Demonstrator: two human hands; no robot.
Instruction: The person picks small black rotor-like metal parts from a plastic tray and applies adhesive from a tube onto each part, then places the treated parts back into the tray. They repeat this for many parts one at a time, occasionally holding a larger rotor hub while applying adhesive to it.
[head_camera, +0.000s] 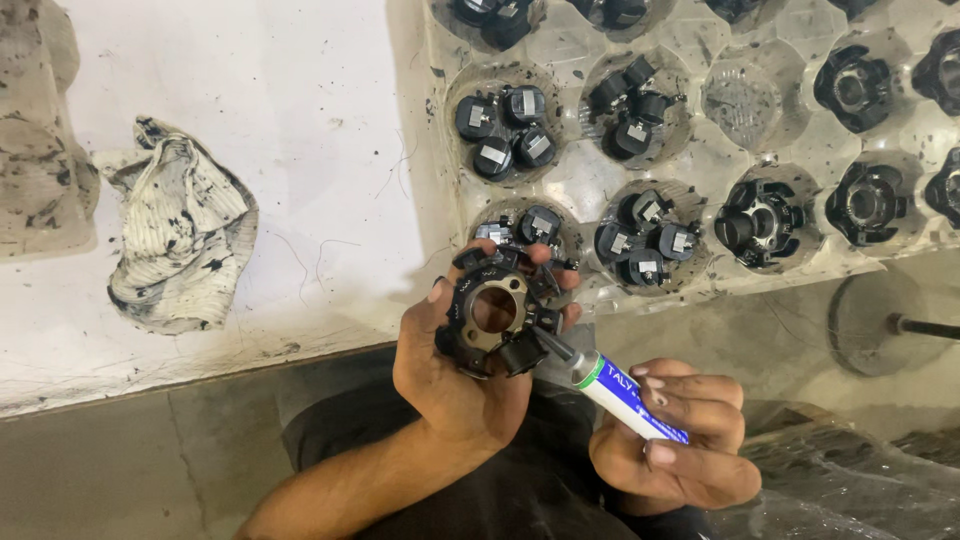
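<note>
**Both hands closed: ring part in the left, glue tube in the right**

Gripping at once, the left hand (455, 365) wraps its fingers around a black ring-shaped part with a brass-coloured centre (497, 310), held up just below the tray, while the right hand (680, 440) is closed on a small white, blue and green tube (625, 395) whose dark nozzle touches the ring's lower edge.

Largest in view is the white table (300, 150), carrying a clear plastic tray (590, 180) of round pockets. Some pockets hold clusters of small black wound pieces (505, 130); others to the right hold finished-looking black rings (760, 222). A stained cloth (180, 235) lies well apart on the left.

The step in hand looks like applying adhesive to one seat on the ring. The next move seems to call for a light squeeze with the nozzle kept on that spot and the ring held steady.
</note>
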